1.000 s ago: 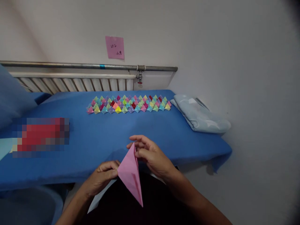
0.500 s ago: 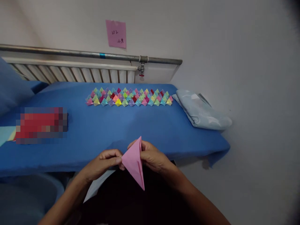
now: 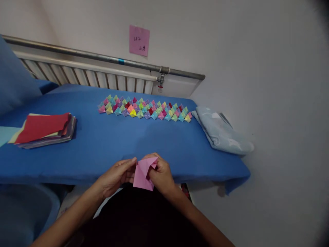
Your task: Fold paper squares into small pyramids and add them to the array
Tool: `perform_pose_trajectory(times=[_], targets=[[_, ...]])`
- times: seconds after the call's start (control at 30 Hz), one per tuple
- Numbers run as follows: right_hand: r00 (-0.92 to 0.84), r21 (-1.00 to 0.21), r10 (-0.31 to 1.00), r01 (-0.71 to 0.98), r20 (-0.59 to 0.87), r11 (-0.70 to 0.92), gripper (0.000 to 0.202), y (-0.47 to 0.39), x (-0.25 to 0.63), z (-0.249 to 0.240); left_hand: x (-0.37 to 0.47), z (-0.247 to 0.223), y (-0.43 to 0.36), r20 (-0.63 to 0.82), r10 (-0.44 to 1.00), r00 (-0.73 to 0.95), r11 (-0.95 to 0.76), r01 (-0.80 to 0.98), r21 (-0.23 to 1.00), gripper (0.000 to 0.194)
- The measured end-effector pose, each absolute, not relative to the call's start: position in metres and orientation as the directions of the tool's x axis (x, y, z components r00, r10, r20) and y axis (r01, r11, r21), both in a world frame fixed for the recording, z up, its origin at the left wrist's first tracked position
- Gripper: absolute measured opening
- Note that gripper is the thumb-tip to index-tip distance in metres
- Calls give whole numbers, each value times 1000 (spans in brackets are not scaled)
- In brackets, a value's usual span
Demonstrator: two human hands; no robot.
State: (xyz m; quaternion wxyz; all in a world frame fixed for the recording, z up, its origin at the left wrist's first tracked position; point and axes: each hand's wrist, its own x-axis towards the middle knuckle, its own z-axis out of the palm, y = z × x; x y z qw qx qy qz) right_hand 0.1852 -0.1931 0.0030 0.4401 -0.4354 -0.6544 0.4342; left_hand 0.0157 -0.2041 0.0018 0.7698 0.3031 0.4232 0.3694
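At the worktop's (image 3: 108, 147) near edge, the paper (image 3: 142, 175) spans from the left hand (image 3: 115, 176), finger grip unclear, to the right hand (image 3: 163, 175), fingers pinching its fold.

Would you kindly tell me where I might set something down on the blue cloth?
Bare blue cloth stretches between the paper stack and the folded fabric, in front of the colourful folded papers. It is crowded along those rows and mid-front, where the left hand and right hand meet at the pink paper.

Blue cloth covering a long flat surface (image 3: 108, 145).
Colourful folded papers (image 3: 140, 114) in rows (close together); paper stack (image 3: 43, 127) left, folded blanket (image 3: 221, 132) right.
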Motion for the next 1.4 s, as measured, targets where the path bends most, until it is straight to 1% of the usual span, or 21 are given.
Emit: perform_pose_trajectory(times=[0.07,0.13,0.3,0.4,0.5,0.57,0.73,0.87,0.93,1.0,1.03,1.07,1.1,1.17,1.2,1.27,1.33,1.4], targets=[[-273,-908,921,237,278,344,22,-192,186,0,19,5,-202,-456,823,339,555,-304,774,47],[-316,-875,890,255,328,413,24,-191,187,-1,20,6,-200,-477,821,313,562,-296,773,46],[-369,-790,828,299,421,535,16,-191,189,-5,19,7,-197,-502,820,274,564,-244,789,45],[-412,-763,804,312,428,566,21,-191,189,-7,17,6,-197,-520,816,253,574,-238,784,41],[-432,-765,801,311,414,564,25,-192,190,-8,15,8,-195,-533,810,245,584,-268,766,36],[-432,-756,790,301,436,582,27,-194,192,-9,13,9,-194,-535,805,255,591,-276,758,34],[-478,-681,728,309,492,663,36,-197,201,-15,10,10,-191,-560,786,262,617,-282,735,36],[-524,-627,702,354,482,694,35,-198,208,-22,7,7,-191,-587,767,259,641,-302,706,33],[-557,-601,678,355,480,716,33,-199,210,-23,6,6,-190,-588,771,244,637,-285,717,33],[-567,-613,673,335,476,716,34,-199,213,-23,6,5,-190,-561,800,212,599,-250,760,32],[-543,-647,695,324,470,690,35,-200,214,-22,5,6,-190,-535,823,192,568,-228,791,32],[-490,-704,745,316,453,636,36,-201,215,-21,5,6,-191,-503,847,173,531,-205,822,32],[-413,-780,812,301,412,549,35,-201,215,-19,5,7,-191,-470,868,158,493,-181,851,32],[-261,-930,936,220,235,295,30,-202,213,-13,6,9,-193,-400,904,153,420,-136,897,32],[-228,-973,966,163,123,162,28,-202,211,-9,6,10,-194,-365,917,161,385,-116,916,32],[-261,-996,964,86,-56,-34,31,-202,206,-1,8,13,-196,-307,933,186,326,-81,942,31],[-327,-989,935,91,-139,-115,27,-201,201,4,10,15,-198,-277,940,199,291,-49,955,30],[-351,-982,919,112,-179,-149,22,-200,198,6,11,17,-198,-277,940,197,288,-27,957,31]])
